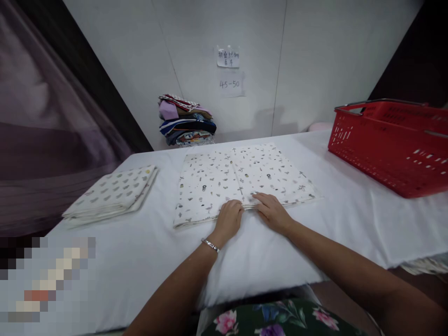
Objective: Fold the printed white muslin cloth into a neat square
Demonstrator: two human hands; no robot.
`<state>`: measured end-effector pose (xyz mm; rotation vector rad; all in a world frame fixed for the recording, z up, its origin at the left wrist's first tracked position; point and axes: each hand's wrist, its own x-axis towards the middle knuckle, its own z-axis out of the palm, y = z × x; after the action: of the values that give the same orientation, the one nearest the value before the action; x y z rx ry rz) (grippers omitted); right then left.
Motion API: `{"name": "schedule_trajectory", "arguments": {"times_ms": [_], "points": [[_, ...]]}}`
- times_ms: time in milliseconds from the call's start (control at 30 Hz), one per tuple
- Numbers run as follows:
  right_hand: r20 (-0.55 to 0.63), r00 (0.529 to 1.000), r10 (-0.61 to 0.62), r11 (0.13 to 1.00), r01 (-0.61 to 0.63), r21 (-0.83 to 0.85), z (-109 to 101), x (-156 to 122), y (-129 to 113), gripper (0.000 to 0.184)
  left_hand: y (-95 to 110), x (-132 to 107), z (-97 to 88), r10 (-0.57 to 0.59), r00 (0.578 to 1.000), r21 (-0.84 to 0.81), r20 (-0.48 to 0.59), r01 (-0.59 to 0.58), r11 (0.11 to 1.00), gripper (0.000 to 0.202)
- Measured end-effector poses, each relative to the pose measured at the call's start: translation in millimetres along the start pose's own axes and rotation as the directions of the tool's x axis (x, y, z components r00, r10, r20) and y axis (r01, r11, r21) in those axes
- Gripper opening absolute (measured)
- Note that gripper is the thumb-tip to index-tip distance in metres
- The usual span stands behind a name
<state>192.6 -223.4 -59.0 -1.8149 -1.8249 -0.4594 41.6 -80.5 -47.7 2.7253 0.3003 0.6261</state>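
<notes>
A white cloth (pixel 224 179) with small grey and green printed motifs lies folded flat in front of me, with a crease down its middle. My left hand (pixel 229 217) is closed on its near edge just left of that crease, a silver bracelet on the wrist. My right hand (pixel 273 212) is at the same edge, right of the crease; its fingers rest on top and the thumb is at the layered edge. The palms are hidden from view. To the left, a second folded white cloth (pixel 115 189) with grey-green shapes lies apart from both hands.
Both cloths lie on a table covered in white fabric (pixel 259 252). A red plastic basket (pixel 385 149) stands at the right. At the back, a pile of folded coloured textiles (pixel 187 121) stands by the wall, which carries two paper notes (pixel 229 84). A purple curtain (pixel 52 116) hangs at left.
</notes>
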Motion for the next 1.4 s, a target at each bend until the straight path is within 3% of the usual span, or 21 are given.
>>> {"name": "schedule_trajectory", "arguments": {"times_ms": [467,800,1100,1400], "points": [[0.044,0.999,-0.03,0.999,0.03,0.021,-1.2,-5.3,1.0,0.02,2.5,-2.4,-3.8,0.093,0.994,0.138,0.066,-0.101,0.985,0.017],[0.126,0.992,-0.002,0.999,-0.004,0.044,-1.5,-5.5,-1.0,0.023,3.0,-6.1,-2.6,0.182,0.983,0.226,0.039,-0.186,0.956,0.019],[0.184,0.983,0.012,1.0,-0.015,0.012,-0.4,-5.6,0.3,0.02,2.7,-3.8,-0.8,0.18,0.976,0.237,0.119,-0.204,0.95,0.019],[0.189,0.982,0.0,1.0,0.004,-0.022,-1.1,-3.8,-0.6,0.021,2.6,-4.6,-0.6,0.129,0.986,0.212,0.105,-0.149,0.966,0.011]]}}
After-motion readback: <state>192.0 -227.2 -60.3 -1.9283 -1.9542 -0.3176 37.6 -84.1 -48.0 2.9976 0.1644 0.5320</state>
